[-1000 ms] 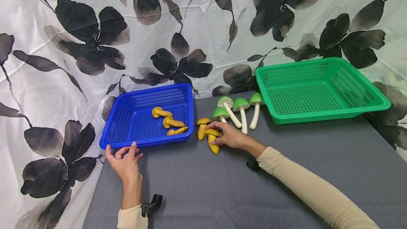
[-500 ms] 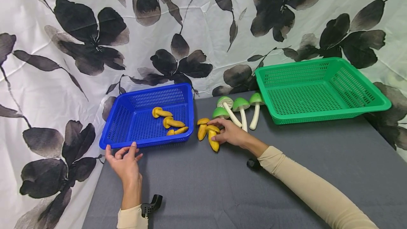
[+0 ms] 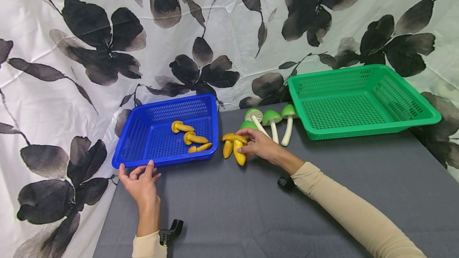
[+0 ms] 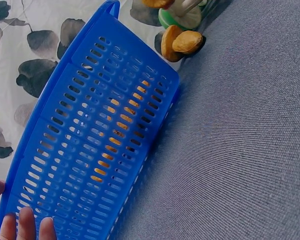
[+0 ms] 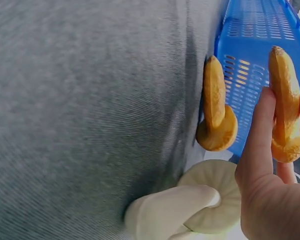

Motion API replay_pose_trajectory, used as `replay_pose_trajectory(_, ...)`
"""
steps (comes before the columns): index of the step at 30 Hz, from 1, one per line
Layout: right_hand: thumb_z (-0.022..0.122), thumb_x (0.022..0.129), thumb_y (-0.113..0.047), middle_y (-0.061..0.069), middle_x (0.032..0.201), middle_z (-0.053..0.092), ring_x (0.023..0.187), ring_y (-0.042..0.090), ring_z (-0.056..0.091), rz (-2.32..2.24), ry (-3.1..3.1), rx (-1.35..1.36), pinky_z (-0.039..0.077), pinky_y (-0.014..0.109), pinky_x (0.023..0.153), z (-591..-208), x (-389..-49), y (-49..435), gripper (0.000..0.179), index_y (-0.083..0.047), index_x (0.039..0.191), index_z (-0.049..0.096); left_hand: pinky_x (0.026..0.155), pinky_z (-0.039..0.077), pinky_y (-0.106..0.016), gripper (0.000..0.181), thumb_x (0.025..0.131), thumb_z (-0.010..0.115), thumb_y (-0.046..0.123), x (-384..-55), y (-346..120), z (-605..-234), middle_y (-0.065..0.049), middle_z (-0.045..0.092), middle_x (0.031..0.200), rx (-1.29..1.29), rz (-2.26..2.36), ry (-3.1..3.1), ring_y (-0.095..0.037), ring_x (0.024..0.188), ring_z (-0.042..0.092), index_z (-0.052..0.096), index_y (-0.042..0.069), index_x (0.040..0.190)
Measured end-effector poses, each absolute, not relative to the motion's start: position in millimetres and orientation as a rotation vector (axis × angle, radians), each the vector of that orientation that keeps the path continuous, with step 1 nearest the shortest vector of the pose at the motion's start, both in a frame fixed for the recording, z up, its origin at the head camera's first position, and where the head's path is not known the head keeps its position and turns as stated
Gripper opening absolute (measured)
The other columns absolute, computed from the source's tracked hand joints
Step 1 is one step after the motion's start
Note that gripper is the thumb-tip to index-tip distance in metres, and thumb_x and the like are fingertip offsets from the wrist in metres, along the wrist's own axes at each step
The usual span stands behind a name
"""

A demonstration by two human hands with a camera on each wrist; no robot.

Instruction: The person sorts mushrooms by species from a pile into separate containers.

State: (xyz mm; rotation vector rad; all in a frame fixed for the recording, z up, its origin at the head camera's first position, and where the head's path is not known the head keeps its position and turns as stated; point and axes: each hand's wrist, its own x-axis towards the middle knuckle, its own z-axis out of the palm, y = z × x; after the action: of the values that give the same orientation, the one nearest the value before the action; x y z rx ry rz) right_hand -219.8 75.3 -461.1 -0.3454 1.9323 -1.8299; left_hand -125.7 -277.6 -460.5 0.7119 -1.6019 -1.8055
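My right hand (image 3: 261, 145) pinches a yellow mushroom (image 3: 238, 155) by its stem, cap toward the back. In the right wrist view this mushroom (image 5: 285, 90) sits between thumb and fingers, off the cloth. Just left of it a second yellow mushroom (image 3: 227, 149) lies on the table, its cap partly overlapped in the head view. My left hand (image 3: 141, 186) touches the near rim of a blue basket (image 3: 143, 161), fingers loosely bent against its edge and outer wall. Several yellow mushrooms (image 3: 195, 138) lie inside that basket.
Several green-capped mushrooms (image 3: 271, 118) with white stems lie behind my right hand, one partly covered by it. A green basket (image 3: 312, 133) stands at the back right. Grey cloth (image 3: 215, 210) covers the table, and a floral curtain (image 3: 247, 31) hangs behind.
My right hand has lifted the yellow mushroom and shifted it slightly back and left, closer to the second one. The left hand and both baskets stay where they were.
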Motion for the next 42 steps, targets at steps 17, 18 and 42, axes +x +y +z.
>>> replay_pose_trajectory(17,0.078,0.090,-0.009,0.016,0.133,0.055,0.112,0.030,0.067,-1.947,1.855,-0.459,0.062,0.046,0.084,-437,-224,68,0.054,-0.011,0.137,0.053,0.066,0.063,-0.029,0.096,0.088,0.081,0.017,-124,-278,-459,-0.012,0.052,0.113,0.720,-1.791,-1.609,-0.016,0.080,0.070,0.017,0.026,0.160)
replay_pose_trajectory(18,0.078,0.090,-0.008,0.015,0.134,0.055,0.112,0.030,0.067,-1.951,1.854,-0.466,0.062,0.045,0.084,-435,-224,67,0.054,-0.011,0.137,0.053,0.066,0.063,-0.029,0.096,0.088,0.081,0.017,-124,-278,-459,-0.012,0.052,0.113,0.716,-1.794,-1.605,-0.016,0.079,0.070,0.017,0.025,0.160)
replay_pose_trajectory(42,0.080,0.090,-0.018,0.012,0.134,0.057,0.116,0.030,0.065,-2.005,1.827,-0.481,0.060,0.048,0.089,-413,-233,48,0.055,-0.015,0.138,0.053,0.059,0.062,-0.028,0.098,0.086,0.082,0.008,-128,-279,-457,-0.014,0.052,0.109,0.698,-1.847,-1.534,-0.015,0.074,0.070,0.018,0.022,0.159)
